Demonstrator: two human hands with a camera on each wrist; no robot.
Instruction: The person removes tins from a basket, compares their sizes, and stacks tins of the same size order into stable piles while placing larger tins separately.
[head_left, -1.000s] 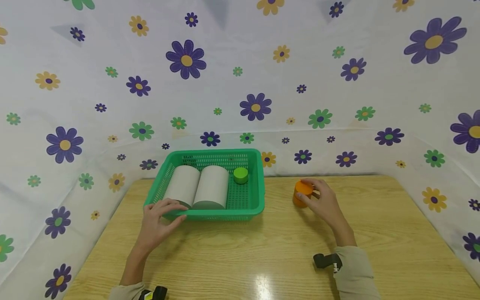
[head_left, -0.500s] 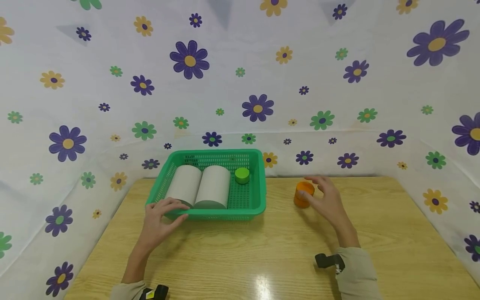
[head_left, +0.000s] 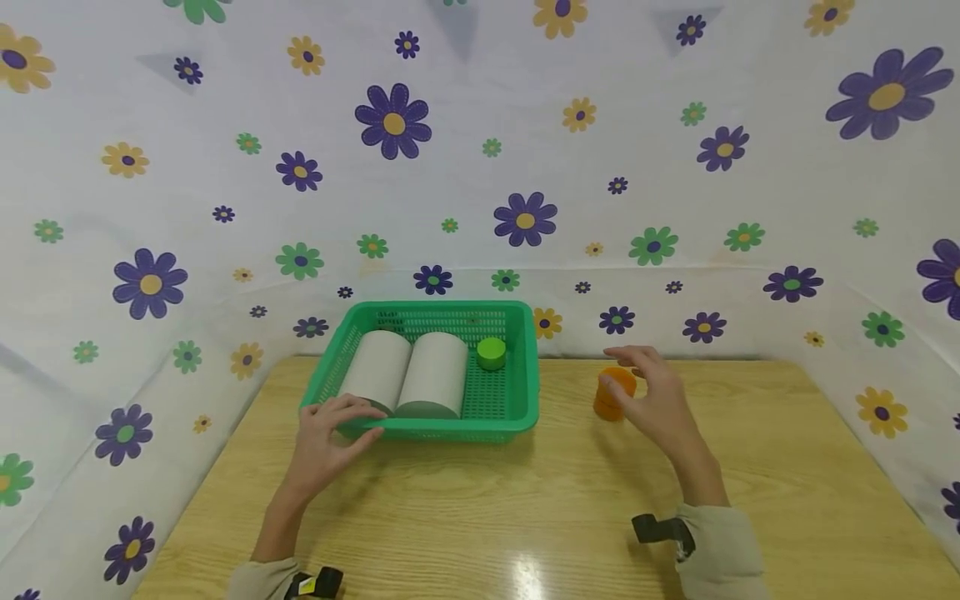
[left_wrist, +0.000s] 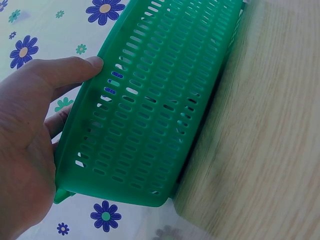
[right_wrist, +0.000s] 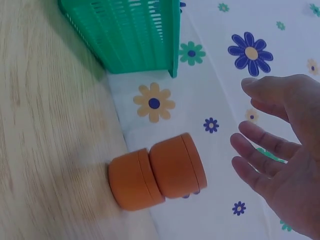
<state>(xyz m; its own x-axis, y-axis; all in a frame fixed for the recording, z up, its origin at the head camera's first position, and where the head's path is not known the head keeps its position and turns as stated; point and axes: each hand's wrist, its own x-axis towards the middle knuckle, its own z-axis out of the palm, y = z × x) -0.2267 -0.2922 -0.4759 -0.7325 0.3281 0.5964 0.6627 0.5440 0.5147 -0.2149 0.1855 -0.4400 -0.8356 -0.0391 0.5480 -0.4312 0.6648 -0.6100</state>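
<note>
My left hand (head_left: 326, 442) holds the near left rim of a green plastic basket (head_left: 459, 425). In the left wrist view, the thumb (left_wrist: 95, 63) lies on the basket's outer side and other fingers reach behind the rim. Two small orange cups (right_wrist: 177, 167) are stacked one on the other, upright on the table to the right of the basket. Close above and beside the stack is my right hand (head_left: 656, 404), fingers spread and loosely bent. A gap separates it from the cups in the right wrist view, and nothing is in it.
Inside the basket lie two large white cylinders (head_left: 433, 375) side by side. A small lime-green cup (head_left: 491, 354) stands at their right. The wooden table (head_left: 465, 517) meets a flower-print white sheet (head_left: 450, 167) at the back and sides.
The right hand has let go of the upper orange cup and spread its fingers, drawing slightly away. The left hand stays on the basket rim. The head view has shifted slightly.
</note>
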